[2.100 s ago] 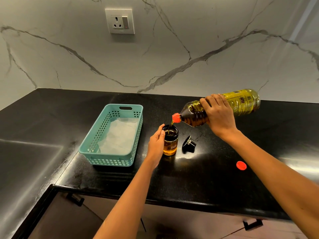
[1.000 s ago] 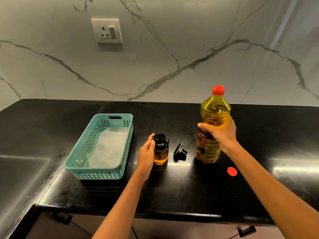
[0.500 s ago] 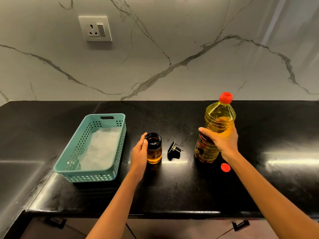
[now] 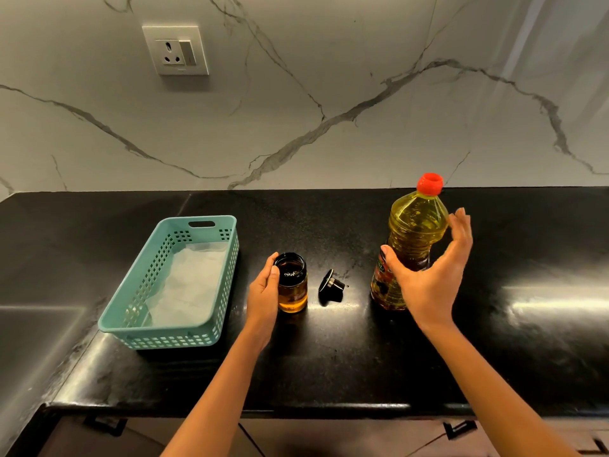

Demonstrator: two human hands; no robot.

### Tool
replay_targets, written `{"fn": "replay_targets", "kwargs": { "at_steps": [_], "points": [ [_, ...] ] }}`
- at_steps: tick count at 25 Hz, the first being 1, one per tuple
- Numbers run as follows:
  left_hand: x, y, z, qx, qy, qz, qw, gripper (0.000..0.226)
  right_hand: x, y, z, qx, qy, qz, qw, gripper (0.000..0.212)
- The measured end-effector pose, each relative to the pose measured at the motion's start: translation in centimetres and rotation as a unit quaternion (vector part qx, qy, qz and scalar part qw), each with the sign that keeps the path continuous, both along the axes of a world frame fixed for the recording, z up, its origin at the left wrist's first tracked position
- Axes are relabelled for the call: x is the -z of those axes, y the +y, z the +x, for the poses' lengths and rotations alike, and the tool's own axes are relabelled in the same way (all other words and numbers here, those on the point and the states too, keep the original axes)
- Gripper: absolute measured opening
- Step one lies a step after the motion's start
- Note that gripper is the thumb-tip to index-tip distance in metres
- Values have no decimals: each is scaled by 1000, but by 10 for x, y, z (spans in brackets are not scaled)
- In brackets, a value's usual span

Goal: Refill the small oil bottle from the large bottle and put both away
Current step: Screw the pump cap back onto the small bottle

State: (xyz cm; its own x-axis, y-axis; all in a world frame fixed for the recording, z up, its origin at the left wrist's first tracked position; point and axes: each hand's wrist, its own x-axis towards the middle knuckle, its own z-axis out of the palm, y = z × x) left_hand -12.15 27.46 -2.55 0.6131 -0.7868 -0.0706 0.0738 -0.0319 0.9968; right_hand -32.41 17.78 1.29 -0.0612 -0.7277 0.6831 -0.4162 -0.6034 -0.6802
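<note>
I see a polished black stone desk [image 4: 362, 364], speckled and glossy, against a white marble-look wall [image 4: 329, 133] with grey veins.

Small oil bottle [image 4: 292, 282]: squat clear glass, round, dark open mouth, amber oil filling most of it. It stands upright on the desk. My left hand [image 4: 263, 296] cups its left side, fingers [image 4: 274, 271] curled together against the glass near the rim, thumb side up.

Just right of those fingers, past the bottle, its black stopper [image 4: 330, 285] lies tipped on its side (a disc with a short stub), apart from the bottle.

Large bottle [image 4: 408, 245]: ribbed clear plastic, yellow oil, red screw neck [image 4: 429, 184] at the top, upright on the desk. The label low on the body is red and yellow; its print is too small for me to read.

My right hand [image 4: 431, 278] is spread around the bottle's waist: the thumb [image 4: 390, 258] touches the front left, while the other fingers [image 4: 461, 225] stand splayed and apart off the right side, not gripping.

Left of the left hand sits a teal plastic basket [image 4: 141, 282], rectangular with lattice walls and a handle slot, lined with crinkled white paper [image 4: 188, 285].

A white socket plate [image 4: 175, 50] is on the wall.
</note>
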Motion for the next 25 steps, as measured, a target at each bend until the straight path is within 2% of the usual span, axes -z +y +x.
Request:
{"fn": "replay_targets", "kwargs": {
  "at_steps": [2,4,7,9,12,15,20,25],
  "points": [
    [0,0,-1,-2,4,-4,1000,38,6,13,11,-7,54,-155,986,69],
    [1,0,-2,-4,5,-6,1000,38,21,19,24,-91,125,-186,970,50],
    [3,-1,-1,-5,3,-6,1000,38,49,19,41,-182,226,-19,957,45],
    [4,-1,0,-7,4,-4,1000,38,62,11,48,-189,260,106,941,46],
    [6,-1,1,-5,8,-1,1000,38,73,-3,57,-182,301,204,914,47],
    [7,-2,2,-5,8,-1,1000,38,80,-8,64,-180,324,237,898,41],
    [6,-1,0,-8,8,-11,1000,38,88,-12,68,-161,320,243,901,30],
    [6,-1,1,-7,8,-11,1000,39,62,-14,71,-183,205,248,929,24]
  ]
}}
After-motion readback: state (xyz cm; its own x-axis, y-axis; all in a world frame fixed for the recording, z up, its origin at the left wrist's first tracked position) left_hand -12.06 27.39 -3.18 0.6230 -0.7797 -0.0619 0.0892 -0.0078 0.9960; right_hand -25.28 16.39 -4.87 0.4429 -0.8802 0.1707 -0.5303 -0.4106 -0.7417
